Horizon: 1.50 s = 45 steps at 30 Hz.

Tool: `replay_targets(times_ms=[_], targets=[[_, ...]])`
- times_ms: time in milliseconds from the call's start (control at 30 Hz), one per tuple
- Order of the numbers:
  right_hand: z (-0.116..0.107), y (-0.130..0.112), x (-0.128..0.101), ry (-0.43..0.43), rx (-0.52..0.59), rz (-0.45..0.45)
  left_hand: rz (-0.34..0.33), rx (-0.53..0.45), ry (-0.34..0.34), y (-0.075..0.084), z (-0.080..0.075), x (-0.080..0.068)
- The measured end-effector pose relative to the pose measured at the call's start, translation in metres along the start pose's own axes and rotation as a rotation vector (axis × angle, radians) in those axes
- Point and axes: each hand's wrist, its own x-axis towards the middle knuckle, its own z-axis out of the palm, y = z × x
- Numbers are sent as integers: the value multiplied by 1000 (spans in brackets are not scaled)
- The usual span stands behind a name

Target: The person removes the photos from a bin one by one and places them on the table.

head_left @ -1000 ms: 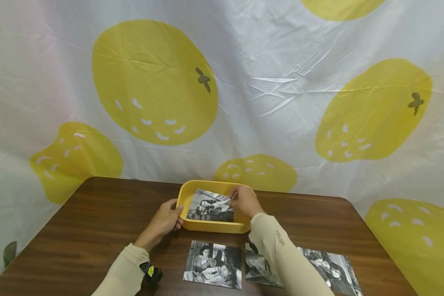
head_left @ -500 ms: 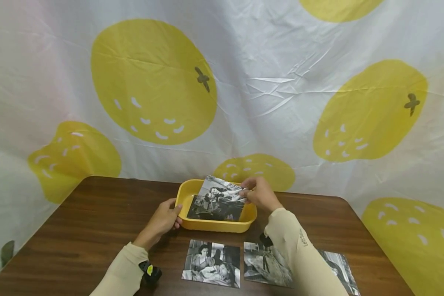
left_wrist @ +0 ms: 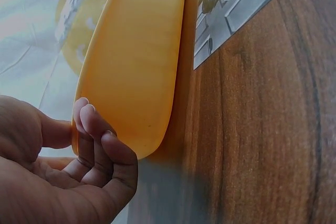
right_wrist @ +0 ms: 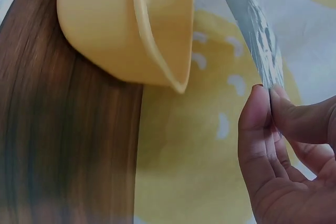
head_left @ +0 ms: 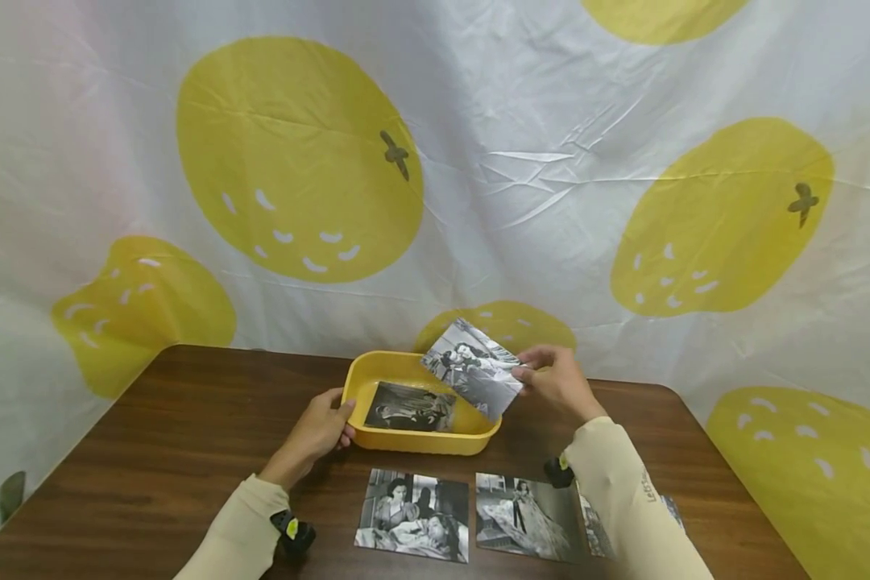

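A yellow tray (head_left: 420, 443) with raised walls stands on the table. My left hand (head_left: 319, 431) grips its left end, thumb over the rim and fingers curled against the outer wall, as the left wrist view shows. Above the tray's right side, a black-and-white photo (head_left: 474, 366) hangs tilted, pinched at its right edge between the thumb and fingers of my right hand (head_left: 558, 380). The right wrist view shows that photo (right_wrist: 254, 30) nearly edge-on, apart from the tray. Inside the tray lies a darker photo (head_left: 409, 407); whether more lie under it is hidden.
In front of the tray, a photo of two people (head_left: 415, 515) and a photo of a figure in a wide dress (head_left: 528, 515) lie side by side. Another photo (head_left: 596, 528) is mostly hidden under my right sleeve. A fruit-print cloth (head_left: 515, 201) hangs behind the wooden table (head_left: 246, 403).
My right hand has lifted the photo out of the tray and moved right with it, uncovering the darker photo beneath. My left hand has stayed on the tray.
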Motion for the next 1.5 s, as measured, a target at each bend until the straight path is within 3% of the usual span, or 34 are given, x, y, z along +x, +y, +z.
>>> replay_targets(times_ms=[267,467,700,933,1200,1500], targets=[[-27,16,-14,35,54,70,2,-8,-2,-1,-1,0],[-35,30,-24,65,160,148,15,-21,-13,-2,0,1],[-39,46,-37,90,193,230,15,-4,-10,-1,0,0],[-29,63,-49,138,221,317,10,10,-10,0,-1,0],[-22,76,-57,130,105,323,5,14,-4,0,0,-1],[-23,83,-62,120,-327,306,9,20,-12,-1,-1,-1]])
